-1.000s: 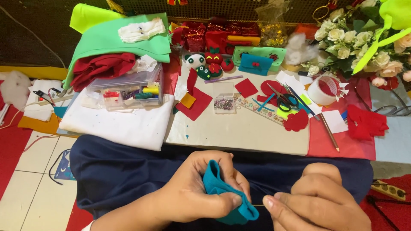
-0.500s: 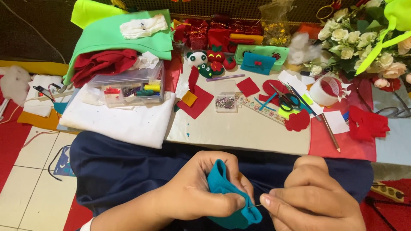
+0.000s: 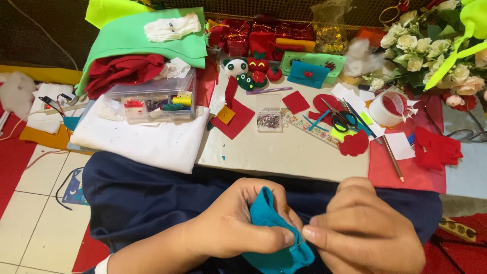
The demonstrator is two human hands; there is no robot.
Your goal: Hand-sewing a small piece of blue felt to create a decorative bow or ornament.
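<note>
My left hand (image 3: 238, 226) pinches a folded piece of teal felt (image 3: 274, 238) between thumb and fingers, low in the head view over my dark blue lap. My right hand (image 3: 368, 233) sits just right of it, fingers curled, thumb and forefinger pressed together at the felt's right edge. Whether they hold a needle or thread I cannot tell. Both hands touch the felt.
A low board (image 3: 284, 152) ahead carries red felt scraps (image 3: 234, 119), scissors (image 3: 340, 116), a small bead box (image 3: 269, 119), a pencil (image 3: 393, 158) and a tape roll (image 3: 384, 109). A clear organiser box (image 3: 152, 101) rests on white cloth (image 3: 142, 139). Felt toys (image 3: 248, 73) and white flowers (image 3: 431, 50) stand behind.
My right hand has drawn closer to the felt's edge and both hands have shifted slightly right. The felt stays pinched in my left hand.
</note>
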